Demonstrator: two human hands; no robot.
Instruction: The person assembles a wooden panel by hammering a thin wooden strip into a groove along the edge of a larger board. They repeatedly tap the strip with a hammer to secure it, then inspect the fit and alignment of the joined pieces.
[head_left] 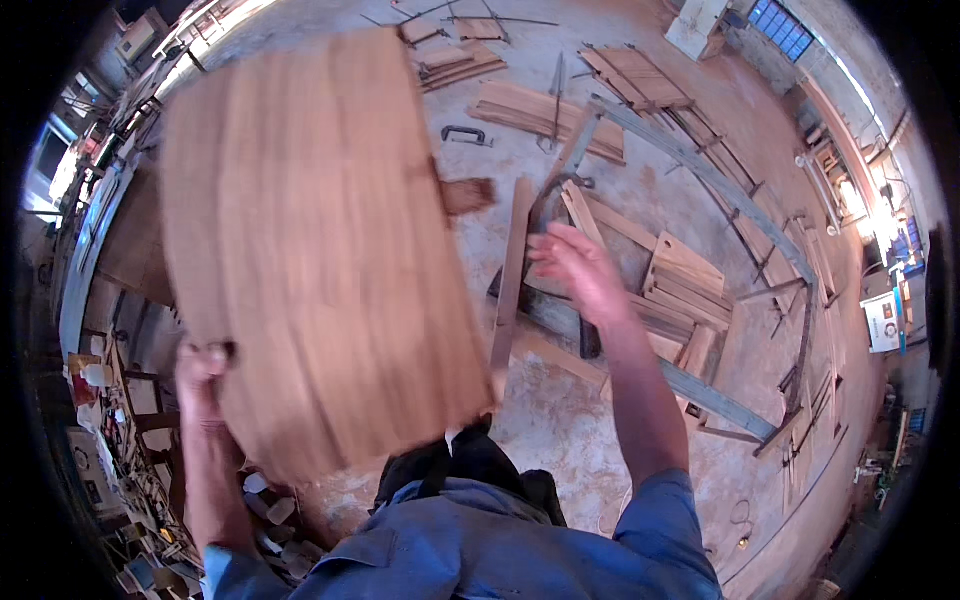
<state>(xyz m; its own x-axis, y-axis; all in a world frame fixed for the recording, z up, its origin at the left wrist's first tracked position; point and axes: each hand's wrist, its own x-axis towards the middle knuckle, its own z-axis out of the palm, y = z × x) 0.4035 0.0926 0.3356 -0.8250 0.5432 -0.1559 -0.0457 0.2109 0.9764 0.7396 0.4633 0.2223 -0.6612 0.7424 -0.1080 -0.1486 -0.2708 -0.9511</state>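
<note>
A wide wooden panel [310, 240] with striped grain fills the left half of the head view, slightly blurred. My left hand [203, 375] grips its lower left edge, thumb on the face and the other fingers hidden behind. Away from the panel, my right hand [575, 262] reaches forward with fingers apart and nothing in them. It hovers over a wooden frame standing among boards, close to a narrow wooden strip [512, 270] and a short light batten [583, 210]. A brown wooden piece [468, 196] sticks out past the panel's right edge.
A grey metal beam frame [700, 160] surrounds stacked boards [688, 285] to the right. A C-clamp [467, 135] lies on the floor ahead, near more planks [540, 118]. Clamped panels [635, 78] lie farther off. A cluttered bench [110, 420] stands at left.
</note>
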